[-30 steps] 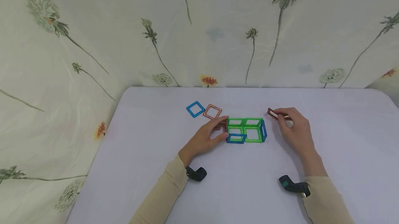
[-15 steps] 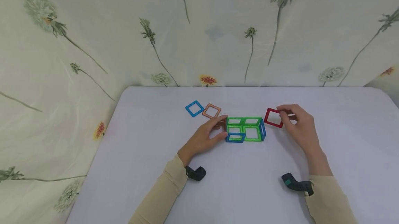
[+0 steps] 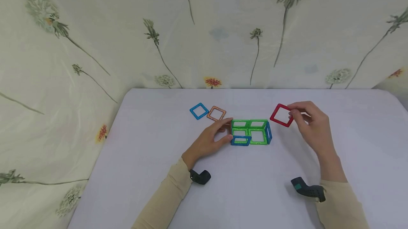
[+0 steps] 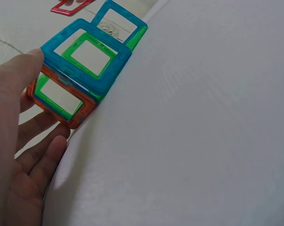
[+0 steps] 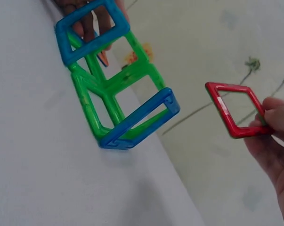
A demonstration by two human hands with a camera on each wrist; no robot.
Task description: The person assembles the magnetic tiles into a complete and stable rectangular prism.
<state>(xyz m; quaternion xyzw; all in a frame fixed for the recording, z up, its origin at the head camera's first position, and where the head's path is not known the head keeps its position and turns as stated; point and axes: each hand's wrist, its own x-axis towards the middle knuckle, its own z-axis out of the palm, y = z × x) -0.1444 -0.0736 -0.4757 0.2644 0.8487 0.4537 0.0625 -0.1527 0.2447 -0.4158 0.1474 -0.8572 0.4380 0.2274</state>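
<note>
My left hand (image 3: 208, 139) grips the left end of a small box of magnetic tiles (image 3: 249, 128), thumb at the front and index finger at the back. Green tiles form its floor and back wall. One blue tile (image 3: 241, 145) stands at the front left and another blue tile (image 5: 139, 117) closes the right end. In the left wrist view an orange tile (image 4: 51, 112) covers the left end, beside my fingers. To the right of the box, my right hand (image 3: 313, 127) pinches a red square magnetic tile (image 5: 222, 111) by one corner, held in the air.
Behind my left hand, a loose blue tile (image 3: 193, 114) and a loose orange tile (image 3: 210, 111) lie on the white table (image 3: 153, 115). A flower-patterned cloth (image 3: 223, 55) hangs along the table's far edge.
My right hand has drawn back slightly right and away, turning the red tile from edge-on to face the head camera. My left hand and the tile box have stayed put.
</note>
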